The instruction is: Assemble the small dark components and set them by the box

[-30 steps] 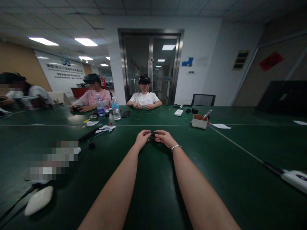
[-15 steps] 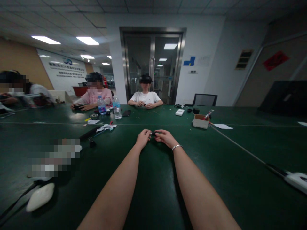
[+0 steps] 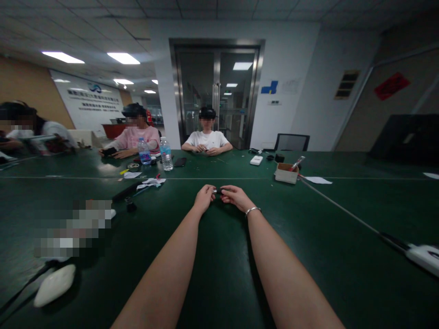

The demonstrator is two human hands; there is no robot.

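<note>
Between my hands, over the middle of the green table (image 3: pixel 219 256), is a small black-and-silver object (image 3: pixel 218 191); it is too small to name its kind. My left hand (image 3: pixel 205 198) pinches its silver end. The dark end sits in the curled fingers of my right hand (image 3: pixel 238 197), whose wrist carries a silver bracelet. My fingers hide part of the object at both ends.
A small open box (image 3: pixel 286 175) holds a pen-like item; a cable (image 3: pixel 339 204) runs to a white device (image 3: pixel 423 257). Left are a white mouse-shaped object (image 3: pixel 55 285), a black cap-like piece (image 3: pixel 130 204), crumpled paper (image 3: pixel 151 183) and water bottles (image 3: pixel 166 155). Several people sit beyond.
The view has shifted very slightly. My hands stay in place with the small black-and-silver object between them; a bit more of its silver end shows.
</note>
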